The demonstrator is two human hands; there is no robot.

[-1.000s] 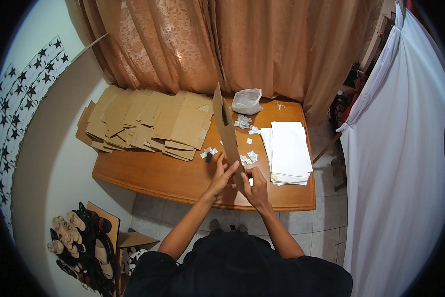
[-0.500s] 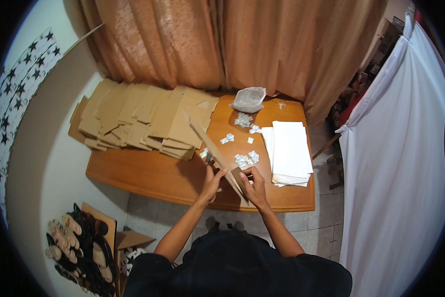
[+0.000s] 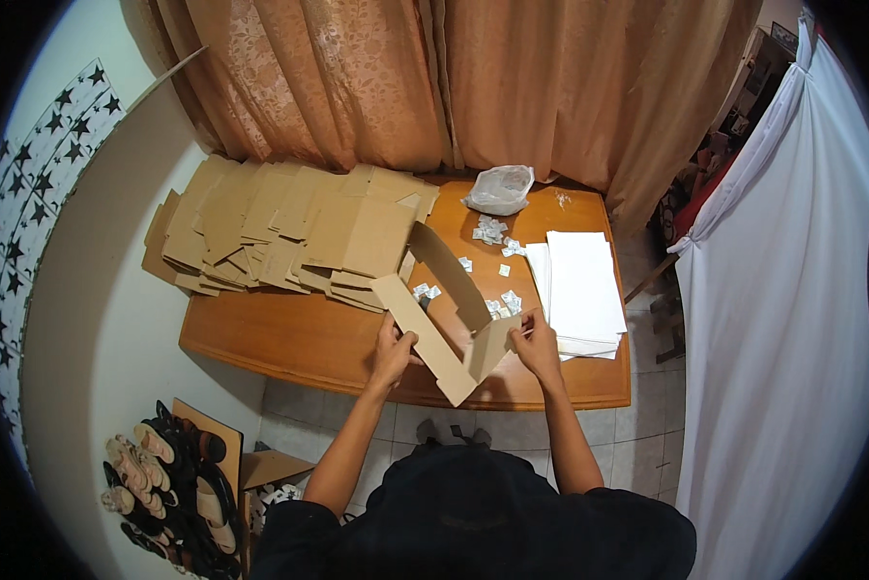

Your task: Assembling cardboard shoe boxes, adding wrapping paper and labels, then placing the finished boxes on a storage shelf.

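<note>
Between my hands, above the table's near edge, a brown cardboard box (image 3: pixel 423 333) stands partly unfolded, its walls spread into an open frame through which the tabletop shows. My left hand (image 3: pixel 393 356) is closed on the left wall. Fingers of my right hand (image 3: pixel 538 346) pinch the flap at the right end. Small whitish packets (image 3: pixel 489 229) lie in loose groups behind and beside the box. A small dark object near my left hand is mostly hidden by the cardboard.
Flattened cardboard boxes (image 3: pixel 279 227) overlap across the left of the wooden table (image 3: pixel 279 333). A white paper stack (image 3: pixel 584 295) lies at right, a clear plastic bag (image 3: pixel 499 190) at back. Shoes (image 3: pixel 178 483) are at lower left; a white cloth (image 3: pixel 773 338) hangs at right.
The cardboard has opened from a nearly flat, edge-on piece into a frame. My right hand has moved right with the flap, and my left hand slightly left. The view has shifted a little.
</note>
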